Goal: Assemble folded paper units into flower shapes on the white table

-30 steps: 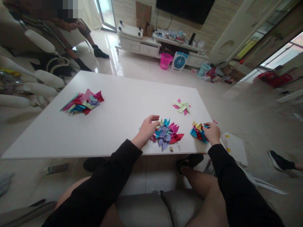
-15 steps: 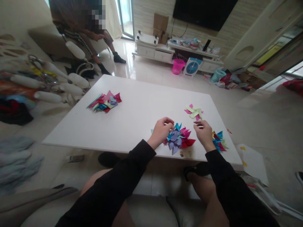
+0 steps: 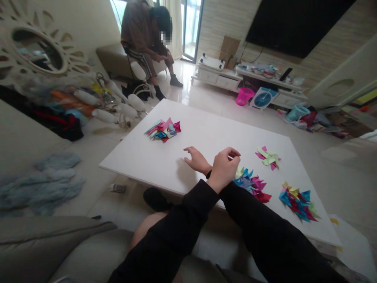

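My left hand (image 3: 225, 168) hovers at the left edge of a heap of folded paper pinwheels (image 3: 252, 183) in blue, purple, pink and red. Its fingers are loosely curled, with a gap to the thumb and nothing visible between them. Crossed beneath my left wrist, my right hand (image 3: 198, 160) reaches leftward over the white table (image 3: 141, 157), fingers and thumb apart, holding nothing. Another pile of colourful folded papers (image 3: 164, 130) lies at the table's far left. On the right are a green and pink pinwheel (image 3: 268, 157) and a mixed-colour pile (image 3: 299, 201).
Across the room a person (image 3: 144, 43) sits bent forward. A pink basket (image 3: 244, 96) and a blue fan (image 3: 262, 98) stand by the white TV cabinet (image 3: 228, 80). Lamp arms with white shades (image 3: 103, 115) lie left of the table. A grey sofa (image 3: 88, 247) is beside me.
My right hand has left the right-hand pile and swung left, passing under my left arm. My left hand stays by the middle heap. The view has turned left.
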